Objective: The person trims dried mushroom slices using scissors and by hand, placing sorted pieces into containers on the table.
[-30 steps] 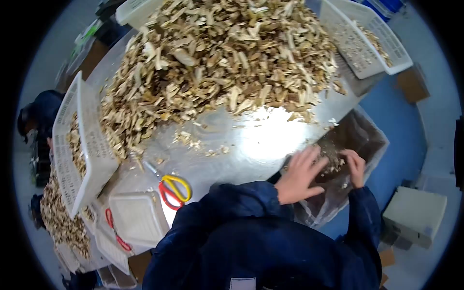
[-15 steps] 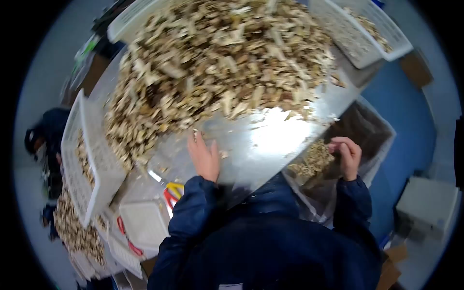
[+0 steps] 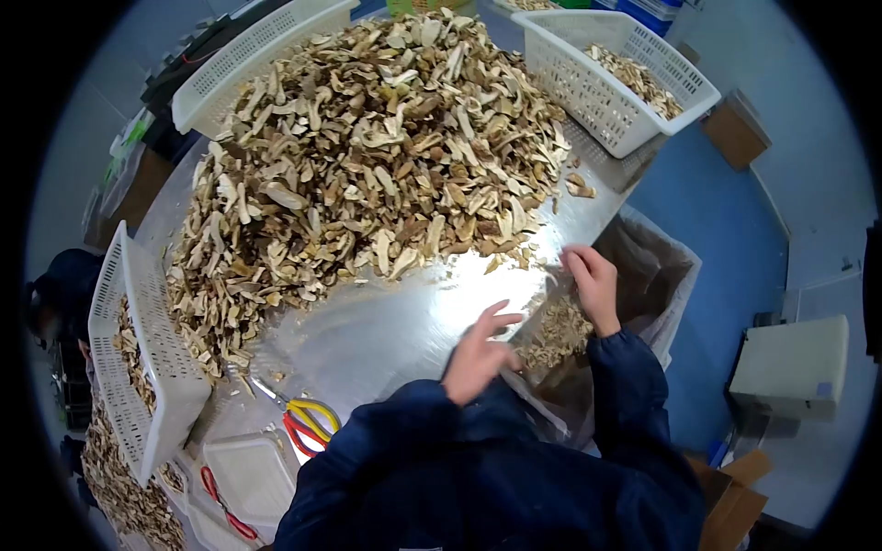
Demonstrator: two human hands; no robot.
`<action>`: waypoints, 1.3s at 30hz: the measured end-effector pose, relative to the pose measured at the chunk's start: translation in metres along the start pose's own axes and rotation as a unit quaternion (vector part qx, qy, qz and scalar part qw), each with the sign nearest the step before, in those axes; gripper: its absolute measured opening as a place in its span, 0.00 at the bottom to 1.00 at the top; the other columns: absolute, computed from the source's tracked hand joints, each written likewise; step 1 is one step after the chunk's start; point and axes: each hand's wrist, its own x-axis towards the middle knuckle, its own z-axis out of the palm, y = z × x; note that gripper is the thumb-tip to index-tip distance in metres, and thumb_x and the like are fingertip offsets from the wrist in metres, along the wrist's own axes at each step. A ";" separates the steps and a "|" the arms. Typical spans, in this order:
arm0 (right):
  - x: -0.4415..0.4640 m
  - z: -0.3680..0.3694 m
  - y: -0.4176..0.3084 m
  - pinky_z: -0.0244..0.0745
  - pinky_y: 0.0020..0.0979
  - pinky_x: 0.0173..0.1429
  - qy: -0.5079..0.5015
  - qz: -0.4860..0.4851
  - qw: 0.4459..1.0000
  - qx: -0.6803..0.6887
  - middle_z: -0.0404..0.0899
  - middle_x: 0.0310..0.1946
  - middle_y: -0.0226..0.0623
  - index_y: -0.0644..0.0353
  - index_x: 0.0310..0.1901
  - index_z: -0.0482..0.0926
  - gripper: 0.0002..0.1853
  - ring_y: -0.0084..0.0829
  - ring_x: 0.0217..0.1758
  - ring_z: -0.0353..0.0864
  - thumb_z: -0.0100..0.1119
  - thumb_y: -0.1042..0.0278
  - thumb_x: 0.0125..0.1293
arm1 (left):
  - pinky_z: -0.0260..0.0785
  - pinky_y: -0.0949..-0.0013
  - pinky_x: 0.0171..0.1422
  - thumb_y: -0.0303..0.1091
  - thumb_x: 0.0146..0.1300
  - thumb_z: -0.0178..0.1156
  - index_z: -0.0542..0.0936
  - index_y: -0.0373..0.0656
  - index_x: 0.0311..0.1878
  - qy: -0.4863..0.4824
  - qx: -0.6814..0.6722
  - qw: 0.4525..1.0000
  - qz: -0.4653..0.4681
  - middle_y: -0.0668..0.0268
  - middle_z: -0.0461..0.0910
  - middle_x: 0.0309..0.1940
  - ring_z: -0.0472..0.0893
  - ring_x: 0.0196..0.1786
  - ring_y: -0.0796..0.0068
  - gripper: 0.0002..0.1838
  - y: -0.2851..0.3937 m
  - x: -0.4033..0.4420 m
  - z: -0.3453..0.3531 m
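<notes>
A large heap of dried mushroom slices [image 3: 367, 156] covers the far part of the metal table [image 3: 358, 335]. My left hand [image 3: 482, 356] is above the table's near edge, fingers spread and nothing visible in them. Right of it, my right hand [image 3: 595, 286] is over a box lined with clear plastic [image 3: 675, 303], its fingers bent together; whatever they may hold is hidden. Below my hands, small mushroom pieces [image 3: 559, 332] lie inside that box. A few loose slices [image 3: 577, 185] rest near the table's right edge.
White perforated baskets stand at the left [image 3: 170, 367], back left [image 3: 248, 69] and back right [image 3: 606, 87]. Tools with red and yellow handles [image 3: 308, 422], red-handled snips [image 3: 225, 503] and a white tray [image 3: 253, 473] lie at front left. Another person [image 3: 69, 285] is at far left.
My left hand has left the tabletop by the heap and moved right, to the table edge near the box. My right hand has shifted up and left over the box. The camera view has shifted.
</notes>
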 end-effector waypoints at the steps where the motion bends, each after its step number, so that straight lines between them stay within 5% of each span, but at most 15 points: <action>1: 0.013 0.013 -0.004 0.73 0.28 0.46 -0.003 -0.021 0.999 -0.033 0.81 0.39 0.43 0.70 0.45 0.78 0.14 0.30 0.40 0.80 0.56 0.68 0.64 | 0.66 0.79 0.33 0.32 0.60 0.50 0.56 0.42 0.70 0.039 -0.071 0.996 -0.039 0.57 0.71 0.58 0.76 0.32 0.78 0.33 0.007 -0.008 -0.017; 2: 0.027 0.026 -0.007 0.73 0.31 0.50 -0.008 -0.041 0.997 -0.067 0.80 0.43 0.47 0.70 0.47 0.77 0.16 0.35 0.44 0.80 0.57 0.66 0.64 | 0.61 0.82 0.25 0.32 0.61 0.49 0.57 0.42 0.70 0.078 -0.144 0.983 -0.077 0.58 0.71 0.57 0.73 0.30 0.79 0.32 0.015 -0.016 -0.031; 5: 0.066 0.067 0.010 0.63 0.40 0.64 0.000 -0.085 0.989 -0.123 0.69 0.59 0.56 0.70 0.56 0.72 0.24 0.48 0.61 0.69 0.57 0.60 0.63 | 0.52 0.83 0.21 0.31 0.61 0.48 0.60 0.41 0.67 0.148 -0.305 0.936 -0.091 0.60 0.72 0.52 0.67 0.28 0.79 0.29 0.024 -0.040 -0.060; 8: 0.064 0.106 0.010 0.53 0.43 0.70 -0.051 -0.079 0.981 -0.171 0.59 0.66 0.58 0.69 0.60 0.67 0.29 0.53 0.70 0.56 0.56 0.56 0.63 | 0.54 0.82 0.22 0.29 0.60 0.47 0.63 0.41 0.64 0.091 -0.375 0.921 -0.061 0.62 0.72 0.49 0.67 0.32 0.78 0.26 -0.022 -0.062 -0.086; 14: -0.013 0.165 -0.064 0.50 0.41 0.73 -0.254 -0.117 0.955 -0.097 0.57 0.67 0.57 0.64 0.65 0.61 0.29 0.52 0.72 0.53 0.51 0.61 0.65 | 0.54 0.83 0.25 0.29 0.59 0.50 0.67 0.41 0.59 -0.010 -0.465 0.884 -0.058 0.64 0.71 0.45 0.66 0.34 0.78 0.22 -0.040 -0.083 -0.101; 15: -0.018 0.168 -0.073 0.55 0.36 0.71 -0.272 -0.129 0.951 -0.073 0.62 0.66 0.50 0.63 0.63 0.66 0.25 0.44 0.72 0.58 0.52 0.68 0.64 | 0.54 0.83 0.25 0.29 0.59 0.50 0.66 0.41 0.58 -0.016 -0.472 0.880 -0.052 0.63 0.71 0.45 0.66 0.34 0.79 0.22 -0.039 -0.083 -0.104; 18: -0.017 0.165 -0.092 0.59 0.34 0.69 -0.272 -0.113 0.954 -0.055 0.70 0.62 0.46 0.63 0.59 0.72 0.21 0.39 0.69 0.65 0.53 0.70 0.63 | 0.54 0.84 0.25 0.31 0.60 0.51 0.68 0.40 0.57 -0.029 -0.464 0.884 -0.055 0.64 0.72 0.42 0.67 0.33 0.81 0.20 -0.032 -0.086 -0.107; 20: -0.021 0.158 -0.094 0.70 0.26 0.56 -0.218 -0.022 0.975 -0.038 0.80 0.48 0.35 0.65 0.53 0.76 0.16 0.24 0.50 0.77 0.54 0.72 0.64 | 0.53 0.83 0.23 0.32 0.60 0.52 0.70 0.41 0.55 -0.041 -0.426 0.900 -0.088 0.65 0.71 0.39 0.66 0.30 0.81 0.19 -0.033 -0.089 -0.109; 22: -0.028 0.154 -0.084 0.73 0.22 0.39 -0.182 0.033 0.983 0.015 0.82 0.39 0.36 0.64 0.48 0.79 0.13 0.22 0.37 0.79 0.56 0.73 0.62 | 0.52 0.83 0.24 0.31 0.63 0.50 0.74 0.40 0.47 -0.156 -0.348 0.912 -0.147 0.66 0.73 0.36 0.66 0.28 0.84 0.12 -0.020 -0.094 -0.109; 25: -0.055 0.154 -0.092 0.68 0.19 0.34 -0.228 0.102 0.965 -0.076 0.82 0.34 0.34 0.63 0.47 0.79 0.12 0.17 0.33 0.76 0.57 0.72 0.62 | 0.55 0.83 0.29 0.31 0.66 0.50 0.76 0.39 0.44 -0.364 -0.252 0.878 -0.180 0.67 0.74 0.37 0.67 0.30 0.86 0.09 -0.016 -0.092 -0.104; 29: -0.089 0.180 -0.107 0.70 0.37 0.32 -0.199 -0.095 0.934 -0.280 0.74 0.26 0.40 0.60 0.37 0.77 0.14 0.42 0.27 0.76 0.66 0.65 0.51 | 0.61 0.81 0.35 0.33 0.67 0.52 0.74 0.39 0.47 -0.407 -0.201 0.886 -0.100 0.66 0.75 0.39 0.70 0.34 0.85 0.11 -0.022 -0.096 -0.087; 32: -0.094 0.188 -0.097 0.69 0.35 0.31 -0.186 -0.079 0.943 -0.265 0.73 0.25 0.40 0.61 0.39 0.77 0.15 0.40 0.25 0.74 0.66 0.66 0.51 | 0.61 0.81 0.33 0.33 0.67 0.51 0.72 0.39 0.50 -0.334 -0.261 0.892 -0.158 0.66 0.75 0.39 0.70 0.33 0.85 0.12 -0.015 -0.096 -0.092; 33: -0.089 0.184 -0.095 0.67 0.30 0.29 -0.205 -0.026 0.951 -0.229 0.72 0.23 0.36 0.61 0.40 0.76 0.15 0.31 0.23 0.71 0.66 0.68 0.52 | 0.61 0.80 0.31 0.35 0.68 0.51 0.72 0.40 0.51 -0.288 -0.288 0.901 -0.149 0.65 0.75 0.40 0.71 0.34 0.84 0.13 -0.017 -0.095 -0.092; 36: -0.082 0.172 -0.101 0.59 0.17 0.25 -0.209 0.204 0.947 0.132 0.73 0.25 0.24 0.63 0.41 0.75 0.08 0.12 0.22 0.65 0.59 0.73 0.60 | 0.62 0.80 0.31 0.38 0.69 0.49 0.68 0.43 0.56 -0.146 -0.315 0.927 -0.143 0.65 0.74 0.43 0.73 0.35 0.82 0.16 -0.014 -0.093 -0.097; 39: -0.084 0.162 -0.106 0.58 0.16 0.25 -0.245 0.246 0.915 0.207 0.75 0.27 0.24 0.63 0.44 0.75 0.09 0.12 0.22 0.65 0.57 0.75 0.62 | 0.66 0.75 0.42 0.36 0.69 0.48 0.60 0.44 0.65 0.022 -0.337 0.940 -0.039 0.64 0.68 0.53 0.73 0.48 0.75 0.23 -0.014 -0.089 -0.094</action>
